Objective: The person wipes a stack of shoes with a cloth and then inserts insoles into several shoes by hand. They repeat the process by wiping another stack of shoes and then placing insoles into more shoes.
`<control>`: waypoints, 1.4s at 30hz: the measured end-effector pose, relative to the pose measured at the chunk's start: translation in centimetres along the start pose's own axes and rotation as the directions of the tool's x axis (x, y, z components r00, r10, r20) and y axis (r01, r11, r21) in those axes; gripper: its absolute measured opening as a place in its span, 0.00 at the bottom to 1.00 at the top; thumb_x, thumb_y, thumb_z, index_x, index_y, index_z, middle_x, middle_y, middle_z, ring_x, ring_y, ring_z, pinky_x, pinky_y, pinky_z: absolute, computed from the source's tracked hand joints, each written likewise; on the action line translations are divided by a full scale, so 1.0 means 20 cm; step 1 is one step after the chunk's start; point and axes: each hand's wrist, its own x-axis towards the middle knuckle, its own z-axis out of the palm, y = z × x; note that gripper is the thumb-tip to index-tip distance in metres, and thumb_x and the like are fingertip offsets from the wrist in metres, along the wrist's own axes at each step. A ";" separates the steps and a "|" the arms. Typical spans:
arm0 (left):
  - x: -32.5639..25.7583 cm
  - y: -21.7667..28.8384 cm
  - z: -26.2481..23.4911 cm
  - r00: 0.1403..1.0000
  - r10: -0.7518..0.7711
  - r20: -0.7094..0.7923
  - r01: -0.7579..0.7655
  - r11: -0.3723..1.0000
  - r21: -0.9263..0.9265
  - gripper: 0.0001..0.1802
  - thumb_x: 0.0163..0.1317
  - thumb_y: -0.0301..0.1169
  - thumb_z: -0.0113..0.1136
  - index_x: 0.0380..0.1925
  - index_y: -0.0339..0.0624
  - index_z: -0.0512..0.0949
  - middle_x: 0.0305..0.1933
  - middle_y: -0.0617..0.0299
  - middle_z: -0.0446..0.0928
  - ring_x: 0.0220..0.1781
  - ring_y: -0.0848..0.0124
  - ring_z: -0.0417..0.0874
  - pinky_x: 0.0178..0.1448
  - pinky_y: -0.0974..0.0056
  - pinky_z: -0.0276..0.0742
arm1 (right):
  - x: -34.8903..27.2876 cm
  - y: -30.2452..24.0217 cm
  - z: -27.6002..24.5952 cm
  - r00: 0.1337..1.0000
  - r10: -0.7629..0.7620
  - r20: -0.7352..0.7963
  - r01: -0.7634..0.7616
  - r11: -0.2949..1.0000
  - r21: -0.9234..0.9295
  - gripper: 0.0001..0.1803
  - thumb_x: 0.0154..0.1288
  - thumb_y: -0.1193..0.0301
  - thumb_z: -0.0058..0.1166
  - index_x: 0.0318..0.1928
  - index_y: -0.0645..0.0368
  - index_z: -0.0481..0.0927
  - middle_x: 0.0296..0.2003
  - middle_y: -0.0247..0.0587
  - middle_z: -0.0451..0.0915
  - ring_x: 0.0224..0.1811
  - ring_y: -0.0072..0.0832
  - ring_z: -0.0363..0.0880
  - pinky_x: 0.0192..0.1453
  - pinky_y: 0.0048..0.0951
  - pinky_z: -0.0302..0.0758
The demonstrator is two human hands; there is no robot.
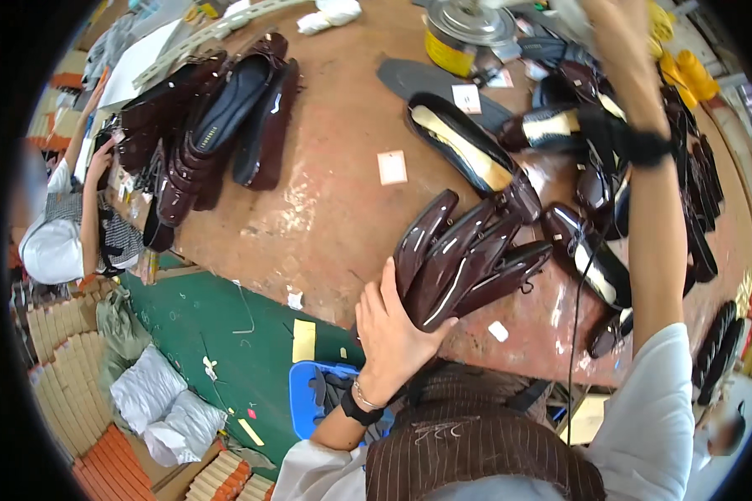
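Observation:
My left hand (397, 338) curls around the near ends of several glossy burgundy shoes (464, 259). These shoes are bunched side by side on the table's near edge. My right arm stretches far across the table, and my right hand (614, 21) is smeared by motion at the top edge, so its fingers cannot be read. A can with a yellow label (453, 54) stands to its left. Just beyond the bunched shoes lies a burgundy shoe with a pale insole (464, 146), with a dark flat insole shape (397, 79) farther off.
More burgundy shoes (226, 125) stand at the table's left, and others (589, 250) crowd the right around my arm. A thin black cord (573, 334) hangs over the near edge. Below is a blue bin (302, 401). A co-worker in a white cap (52, 250) is at left.

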 end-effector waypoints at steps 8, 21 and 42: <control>-0.13 0.00 0.03 0.997 0.052 0.052 -0.058 0.988 0.140 0.68 0.36 0.51 0.81 0.73 0.33 0.52 0.60 0.40 0.66 0.59 0.44 0.70 0.63 0.46 0.65 | -1.03 -0.61 -0.68 0.553 0.527 0.646 -0.273 0.847 -0.457 0.35 0.51 0.65 0.68 0.62 0.54 0.77 0.59 0.57 0.71 0.70 0.52 0.64 0.73 0.47 0.62; -0.17 -0.07 0.09 0.993 0.119 -0.016 -0.113 0.968 0.224 0.73 0.33 0.59 0.79 0.74 0.32 0.51 0.60 0.39 0.67 0.58 0.43 0.70 0.63 0.47 0.65 | -1.28 -0.55 -0.58 0.612 0.516 0.599 -0.161 0.823 -0.544 0.22 0.46 0.76 0.60 0.47 0.61 0.82 0.47 0.49 0.80 0.50 0.47 0.77 0.52 0.45 0.76; 0.02 -0.50 -0.26 0.761 0.245 0.601 0.571 0.187 -0.800 0.66 0.54 0.82 0.25 0.78 0.38 0.39 0.78 0.38 0.50 0.80 0.51 0.53 0.81 0.51 0.47 | -1.35 -1.10 -0.56 0.223 0.191 0.956 -0.515 0.856 -0.051 0.16 0.53 0.77 0.56 0.44 0.61 0.86 0.47 0.51 0.78 0.51 0.41 0.79 0.51 0.39 0.80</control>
